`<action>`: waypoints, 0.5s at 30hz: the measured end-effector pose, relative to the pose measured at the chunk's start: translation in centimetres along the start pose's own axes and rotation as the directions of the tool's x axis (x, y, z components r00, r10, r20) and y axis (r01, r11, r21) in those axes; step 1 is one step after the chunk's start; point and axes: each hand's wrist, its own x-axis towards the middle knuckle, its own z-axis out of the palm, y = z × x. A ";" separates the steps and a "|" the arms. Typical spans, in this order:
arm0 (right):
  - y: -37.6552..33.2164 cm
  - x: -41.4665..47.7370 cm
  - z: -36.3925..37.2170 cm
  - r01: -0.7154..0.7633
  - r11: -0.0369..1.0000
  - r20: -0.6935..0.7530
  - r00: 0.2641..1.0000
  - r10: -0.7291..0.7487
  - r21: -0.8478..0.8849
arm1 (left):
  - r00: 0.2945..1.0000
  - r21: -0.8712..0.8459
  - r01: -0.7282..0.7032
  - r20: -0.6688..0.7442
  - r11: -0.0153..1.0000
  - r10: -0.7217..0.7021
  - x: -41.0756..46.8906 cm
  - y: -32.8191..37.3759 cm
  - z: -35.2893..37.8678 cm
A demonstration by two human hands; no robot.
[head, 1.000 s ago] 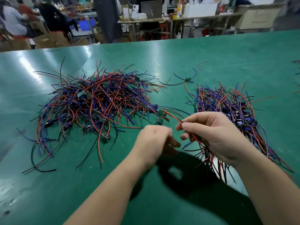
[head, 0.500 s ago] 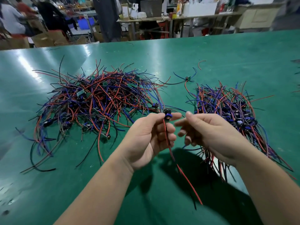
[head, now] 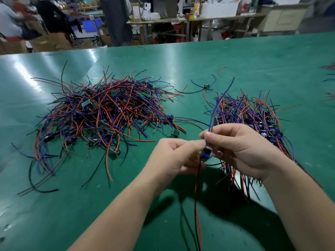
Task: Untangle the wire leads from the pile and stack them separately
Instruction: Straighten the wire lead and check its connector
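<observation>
- While you held one wire lead (head: 206,153) above the counter (head: 181,58), its small blue component sat between your two hands. The blue wires ran up toward 12 o'clock and the red and black wires hung toward 6, so its long axis ran roughly 12 to 6.
- Your right hand (head: 241,147) had its fingers (head: 226,130) clamped on the blue wires just above the component, thumb against forefinger.
- Your left hand (head: 172,156) had its fingers (head: 190,144) curled and pinched on the lead just beside the right thumb. Which strand they gripped was hidden.
- The tangled pile (head: 108,115) lay at 10 o'clock from your hands, well apart from the held lead. No strand seemed to run back into it, so I judged the lead free.
- The separate stack (head: 253,115) lay at 1 o'clock, just beyond your right hand, with its leads lying roughly 11 to 5.
- The coming move turned on this: the stack lay on the right hand's side, nearer that hand than the left. The right hand looked the one to carry the lead over, and the lead needed only a slight turn to match the stack.
- The risk, as I judged it, was the hanging tails dragging across the stack's near ends and pulling leads askew.
- One loose lead (head: 206,86) lay alone on the counter at 12 o'clock, between pile and stack.
</observation>
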 end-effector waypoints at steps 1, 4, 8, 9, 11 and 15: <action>0.1 0.0 0.0 0.007 0.999 0.007 1.000 -0.007 -0.033 | 0.999 -0.016 -0.040 -0.024 0.999 0.040 0.0 -0.1 0.0; 0.4 0.1 0.1 0.021 0.991 0.011 1.000 -0.020 -0.132 | 0.997 -0.015 -0.078 0.025 0.997 0.078 -0.1 -0.2 -0.1; 0.1 0.4 -0.2 0.089 0.986 -0.155 0.982 -0.111 -0.142 | 0.998 -0.040 0.003 0.059 0.999 -0.001 0.0 -0.2 -0.2; -0.1 0.5 -0.6 0.127 0.981 -0.227 0.961 -0.158 -0.144 | 0.996 -0.028 0.035 0.088 0.999 -0.032 -0.1 -0.2 -0.2; -0.6 0.6 -1.4 0.191 0.971 -0.364 0.903 -0.230 -0.141 | 0.982 0.066 0.073 0.171 0.995 -0.084 -0.4 -0.3 -0.1; -1.1 0.5 -2.1 0.220 0.973 -0.455 0.861 -0.227 -0.070 | 0.951 0.174 0.028 0.299 0.984 -0.080 -0.6 -0.3 -0.2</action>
